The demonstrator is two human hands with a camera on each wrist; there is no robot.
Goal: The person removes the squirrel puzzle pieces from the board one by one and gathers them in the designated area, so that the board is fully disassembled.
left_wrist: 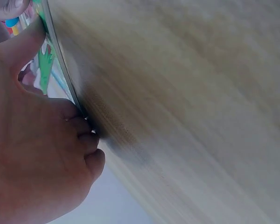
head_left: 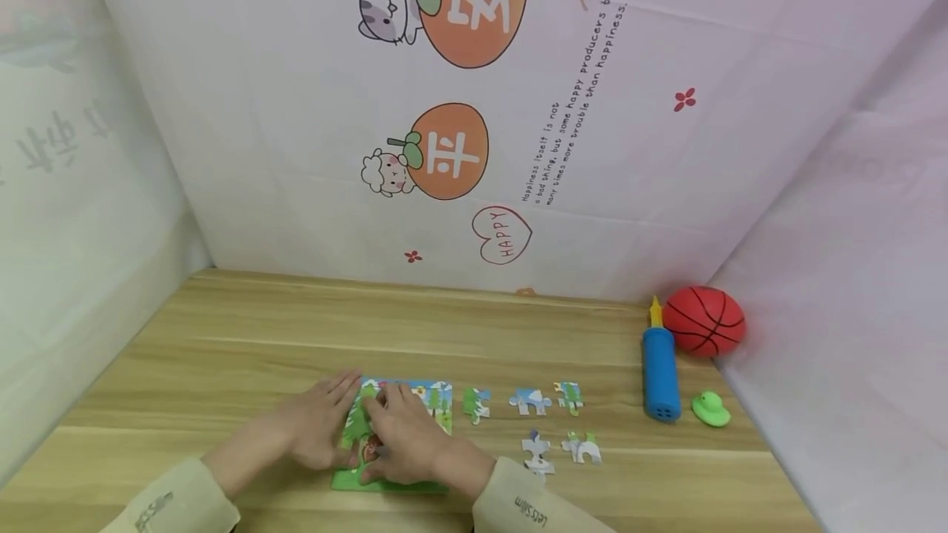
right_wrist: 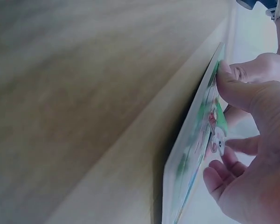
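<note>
While bracing a thin rectangular picture-puzzle board (head_left: 422, 487) with a green near border, set near and left of centre on a pale wood-grain table (head_left: 259, 336), laid the bare left hand (head_left: 322, 426) along its left edge, fingers fairly straight, thumb over the top. With the bare right hand (head_left: 411, 438), bent the fingers over the same board and seemed to pinch a small green, white and red cardboard piece (right_wrist: 219, 135), tilted rather than flat. Could not tell the exact finger placement, partly hidden in every view. Risked creasing a tab by pressing down at that slant, or disturbing the surrounding picture by pushing sideways. Risked also dropping the piece from a light fingertip hold, or misaligning it through covering much of the picture with both hands. With too little pressure from the left hand, could have let the board slide. Held the cream right sleeve (head_left: 518, 500) close to five loose multicoloured cardboard pieces (head_left: 529, 401), farther right; by dragging it carelessly, could have swept the nearest away.
</note>
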